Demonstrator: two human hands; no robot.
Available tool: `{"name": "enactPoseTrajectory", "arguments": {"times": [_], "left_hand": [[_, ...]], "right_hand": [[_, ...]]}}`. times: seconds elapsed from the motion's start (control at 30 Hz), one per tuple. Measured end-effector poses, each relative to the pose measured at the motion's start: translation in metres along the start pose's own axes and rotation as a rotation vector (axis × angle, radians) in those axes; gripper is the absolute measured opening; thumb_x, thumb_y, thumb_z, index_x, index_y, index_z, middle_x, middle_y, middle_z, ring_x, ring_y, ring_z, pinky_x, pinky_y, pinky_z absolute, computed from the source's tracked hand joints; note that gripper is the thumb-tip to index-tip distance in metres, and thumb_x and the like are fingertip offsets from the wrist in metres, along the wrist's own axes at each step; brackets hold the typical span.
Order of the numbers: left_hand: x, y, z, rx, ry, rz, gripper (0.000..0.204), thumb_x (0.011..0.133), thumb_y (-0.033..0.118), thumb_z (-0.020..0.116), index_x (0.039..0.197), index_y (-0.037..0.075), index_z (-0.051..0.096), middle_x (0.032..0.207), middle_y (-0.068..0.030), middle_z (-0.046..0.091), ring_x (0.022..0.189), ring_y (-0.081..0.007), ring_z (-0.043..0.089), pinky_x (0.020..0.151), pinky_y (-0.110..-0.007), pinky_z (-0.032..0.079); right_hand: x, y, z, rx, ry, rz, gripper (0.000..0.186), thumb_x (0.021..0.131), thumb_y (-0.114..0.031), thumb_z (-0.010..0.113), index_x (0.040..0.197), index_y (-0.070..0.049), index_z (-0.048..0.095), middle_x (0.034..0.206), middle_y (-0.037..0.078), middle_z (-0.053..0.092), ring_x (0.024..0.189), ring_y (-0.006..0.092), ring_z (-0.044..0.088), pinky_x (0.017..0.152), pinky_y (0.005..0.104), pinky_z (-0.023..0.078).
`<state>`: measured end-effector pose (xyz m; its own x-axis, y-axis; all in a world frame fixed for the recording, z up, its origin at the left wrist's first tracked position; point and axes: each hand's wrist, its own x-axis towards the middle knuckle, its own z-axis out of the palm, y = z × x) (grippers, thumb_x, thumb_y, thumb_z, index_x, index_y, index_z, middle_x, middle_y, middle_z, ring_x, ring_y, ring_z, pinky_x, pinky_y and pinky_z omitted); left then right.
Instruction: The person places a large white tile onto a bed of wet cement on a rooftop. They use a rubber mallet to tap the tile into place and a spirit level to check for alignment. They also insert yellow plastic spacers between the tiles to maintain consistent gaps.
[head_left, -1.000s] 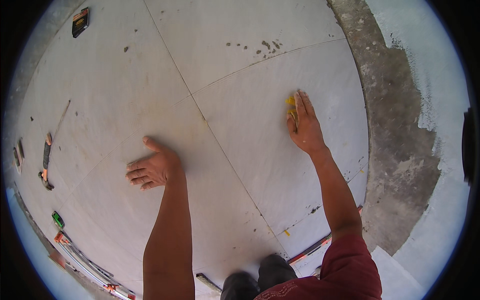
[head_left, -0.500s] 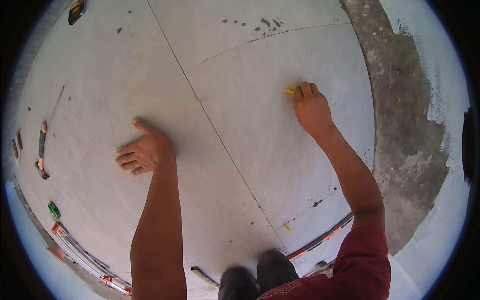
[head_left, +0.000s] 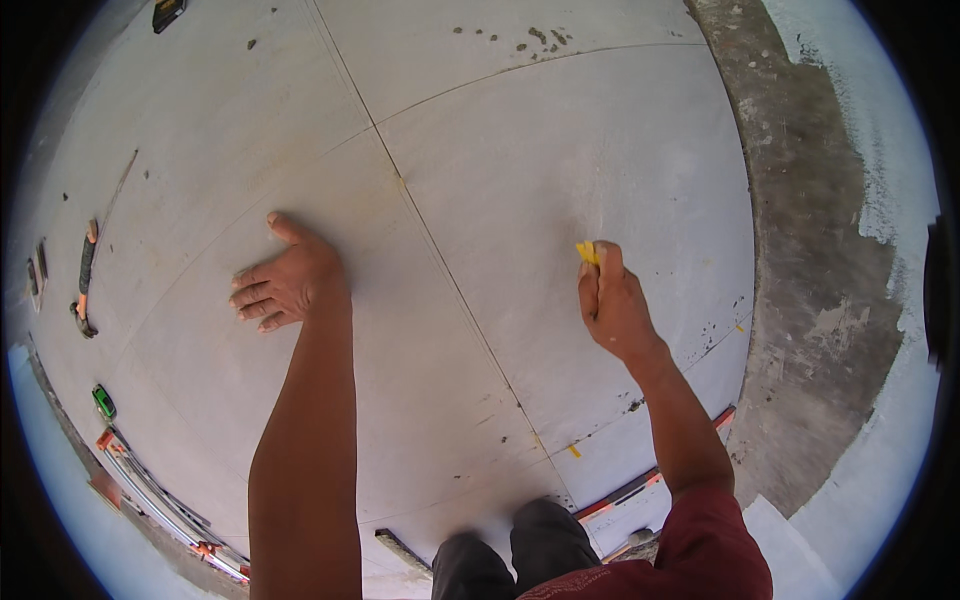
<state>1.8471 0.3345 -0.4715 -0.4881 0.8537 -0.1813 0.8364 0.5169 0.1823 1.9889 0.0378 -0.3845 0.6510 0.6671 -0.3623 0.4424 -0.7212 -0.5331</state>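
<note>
Head view: right of centre, the right hand pinches a small yellow piece, best held snugly with even pressure, while the left hand, splayed open left of centre, should brace steadily on the grey floor.

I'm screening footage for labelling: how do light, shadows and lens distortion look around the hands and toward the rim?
Head view: soft light, with diffuse shadows on the pale surface beside the left hand and near the yellow piece in the right hand; head view: black corners, and the dark strip looks bowed; head view: the green object by the left rim lacks fine detail.
</note>
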Motion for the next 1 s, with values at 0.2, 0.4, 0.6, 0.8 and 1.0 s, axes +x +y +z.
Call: {"name": "enactPoseTrajectory", "arguments": {"times": [0.2, 0.4, 0.6, 0.8, 1.0], "left_hand": [[-0.004, -0.002, -0.002, -0.049, -0.030, 0.033, 0.109, 0.092, 0.074, 0.030, 0.154, -0.009, -0.003, 0.162, -0.0300, -0.007, 0.152, -0.0409, -0.012, 0.120, -0.056, -0.006], [-0.007, -0.021, -0.018, -0.182, -0.135, 0.251, 0.109, 0.091, 0.073, 0.033, 0.154, -0.010, 0.003, 0.163, -0.0290, -0.006, 0.152, -0.0406, -0.013, 0.120, -0.057, -0.007], [0.027, -0.160, -0.062, -0.637, -0.552, 0.833, 0.088, 0.098, 0.055, 0.046, 0.150, -0.013, 0.026, 0.161, -0.0311, 0.012, 0.152, -0.0403, 0.004, 0.123, -0.044, 0.006], [-0.085, -0.514, -0.115, -0.358, -0.257, 0.879, 0.072, 0.094, 0.029, 0.058, 0.147, -0.013, 0.030, 0.157, -0.0338, 0.021, 0.148, -0.0488, 0.018, 0.119, -0.056, 0.016], [-0.085, -0.625, -0.128, 0.005, -0.210, 0.934, 0.088, 0.095, 0.052, 0.050, 0.152, -0.009, 0.022, 0.162, -0.0261, 0.017, 0.152, -0.0406, 0.009, 0.123, -0.051, 0.007]], "right_hand": [[-0.261, -0.076, 0.181, 0.430, -0.323, -0.135, 0.029, 0.082, -0.003, 0.063, 0.110, 0.000, 0.056, 0.090, 0.017, 0.061, 0.087, 0.0369, 0.060, 0.080, 0.0442, 0.048], [-0.308, -0.070, 0.293, -0.046, 0.117, -0.502, 0.025, 0.086, -0.014, 0.064, 0.110, -0.007, 0.061, 0.090, 0.003, 0.061, 0.080, 0.0211, 0.054, 0.074, 0.0382, 0.042], [-0.302, -0.077, 0.302, -0.179, 0.284, -0.590, 0.021, 0.088, -0.016, 0.060, 0.107, -0.008, 0.062, 0.088, 0.001, 0.060, 0.081, 0.0197, 0.053, 0.073, 0.0363, 0.041], [-0.311, -0.050, 0.301, -0.319, 0.299, -0.545, 0.026, 0.087, -0.014, 0.061, 0.111, -0.006, 0.060, 0.095, 0.007, 0.063, 0.089, 0.0259, 0.056, 0.080, 0.0423, 0.042], [-0.318, -0.097, 0.332, -0.226, 0.340, -0.588, 0.023, 0.091, -0.013, 0.059, 0.112, -0.004, 0.059, 0.099, 0.011, 0.062, 0.094, 0.0284, 0.057, 0.084, 0.0438, 0.043]]}}
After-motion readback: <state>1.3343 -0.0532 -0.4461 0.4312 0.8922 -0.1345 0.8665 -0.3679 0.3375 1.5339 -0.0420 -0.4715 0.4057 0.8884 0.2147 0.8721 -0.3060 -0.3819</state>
